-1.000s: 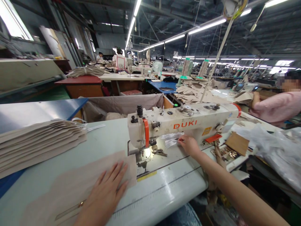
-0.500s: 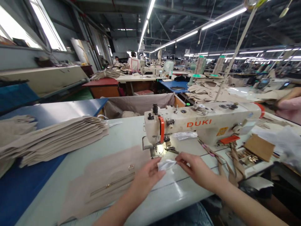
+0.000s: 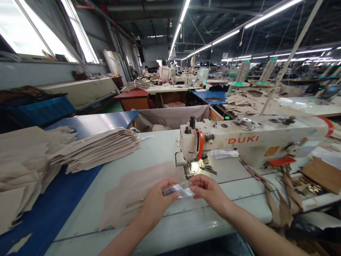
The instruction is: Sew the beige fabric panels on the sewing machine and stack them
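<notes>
The table [image 3: 157, 144] spreads out on every side of the machine [image 3: 247, 137], a pale surface that probably lets cloth lie flat beside the needle. To the machine's left, at the table's far edge, lies a stack [image 3: 106, 146] of folded beige pieces, likely put there to be within reach yet out of the way. Nearer, just left of the machine's needle end, a beige panel [image 3: 144, 177] lies flat, its right edge close to the needle plate, perhaps so that it needs little shifting. Straps [image 3: 289, 199] hang over the table's front edge, right of the machine's needle end.

Both hands are in front of the needle end. The left hand [image 3: 161, 197] pinches one end of a clear film [image 3: 182, 189] between thumb and fingers; the right hand [image 3: 207, 188] has its fingertips drawn together at the other end. Holding both ends seems meant to keep the slippery film spread. More clear pieces [image 3: 225, 153] lie under the machine's arm, a handy spot for the right hand. Scissors [image 3: 252, 171] rest just right of them. A zip [image 3: 134, 203] shows on the panel, left of the machine.
</notes>
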Available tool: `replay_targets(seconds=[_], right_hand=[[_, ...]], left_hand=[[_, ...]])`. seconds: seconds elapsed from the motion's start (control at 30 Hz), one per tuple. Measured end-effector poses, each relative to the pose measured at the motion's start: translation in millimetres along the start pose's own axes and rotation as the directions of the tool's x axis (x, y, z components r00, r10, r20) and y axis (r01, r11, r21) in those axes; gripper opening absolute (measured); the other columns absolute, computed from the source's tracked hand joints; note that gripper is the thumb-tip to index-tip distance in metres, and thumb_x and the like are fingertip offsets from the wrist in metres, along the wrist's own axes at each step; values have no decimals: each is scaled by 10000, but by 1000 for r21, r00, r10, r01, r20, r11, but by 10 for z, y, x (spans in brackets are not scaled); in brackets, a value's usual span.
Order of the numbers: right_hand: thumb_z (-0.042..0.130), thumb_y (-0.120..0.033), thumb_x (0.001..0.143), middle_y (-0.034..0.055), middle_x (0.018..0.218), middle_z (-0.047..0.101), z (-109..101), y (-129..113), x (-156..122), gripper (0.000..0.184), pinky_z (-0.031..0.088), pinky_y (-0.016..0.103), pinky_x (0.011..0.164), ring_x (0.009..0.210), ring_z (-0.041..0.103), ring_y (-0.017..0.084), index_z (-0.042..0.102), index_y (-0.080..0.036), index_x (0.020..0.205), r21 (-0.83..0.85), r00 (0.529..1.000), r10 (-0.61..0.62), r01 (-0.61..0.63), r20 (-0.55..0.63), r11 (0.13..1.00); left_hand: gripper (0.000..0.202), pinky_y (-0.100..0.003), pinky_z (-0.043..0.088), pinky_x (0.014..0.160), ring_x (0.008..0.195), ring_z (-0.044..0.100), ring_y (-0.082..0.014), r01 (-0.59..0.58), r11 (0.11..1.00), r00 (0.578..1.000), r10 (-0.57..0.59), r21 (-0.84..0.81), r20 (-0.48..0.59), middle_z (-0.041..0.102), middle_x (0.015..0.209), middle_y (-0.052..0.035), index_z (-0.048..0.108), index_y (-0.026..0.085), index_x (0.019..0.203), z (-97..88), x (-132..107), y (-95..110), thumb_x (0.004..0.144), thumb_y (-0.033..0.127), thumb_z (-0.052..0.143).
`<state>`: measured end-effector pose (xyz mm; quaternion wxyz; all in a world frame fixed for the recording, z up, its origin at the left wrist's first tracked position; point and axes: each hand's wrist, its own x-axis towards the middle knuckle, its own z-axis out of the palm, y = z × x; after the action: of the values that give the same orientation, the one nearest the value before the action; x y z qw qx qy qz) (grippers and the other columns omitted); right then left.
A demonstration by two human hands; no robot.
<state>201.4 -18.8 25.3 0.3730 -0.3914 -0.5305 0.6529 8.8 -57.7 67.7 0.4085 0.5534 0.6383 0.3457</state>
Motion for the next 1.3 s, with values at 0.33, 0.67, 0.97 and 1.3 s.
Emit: replay_targets(seconds=[0.33,0.67,0.97,1.3], right_hand=[[719,-472,668,-15,711,648,51,71,207,359,541,310,639,636,651,156,611,-194,868,-40,999,-14,12,-47,999],[520,-151,782,6,774,655,69,82,188,136,503,279,688,730,628,166,624,-205,852,-465,978,-208,179,-10,867],[526,-55,804,24,869,640,89,69,134,214,477,268,720,774,599,160,632,-207,910,-682,927,-354,339,124,648],[520,-129,898,111,1141,654,135,26,64,238,450,377,979,1074,579,218,651,-173,1092,-756,813,-413,557,411,344]], left_hand=[[480,-273,451,585,591,604,-176,128,989,991,-130,68,32,679,661,12,660,147,1020,-517,149,-154,581,343,663],[488,-250,432,524,566,613,-177,122,958,990,-137,258,44,652,617,36,628,174,1118,-611,259,-265,642,269,572],[540,-427,404,1034,1219,541,-282,-131,722,989,145,679,37,492,1434,-96,609,192,1228,-672,178,-340,692,263,606],[342,-392,449,964,1034,622,-213,-464,510,875,391,725,285,709,1103,-63,723,236,1010,-533,219,-279,879,138,422]])
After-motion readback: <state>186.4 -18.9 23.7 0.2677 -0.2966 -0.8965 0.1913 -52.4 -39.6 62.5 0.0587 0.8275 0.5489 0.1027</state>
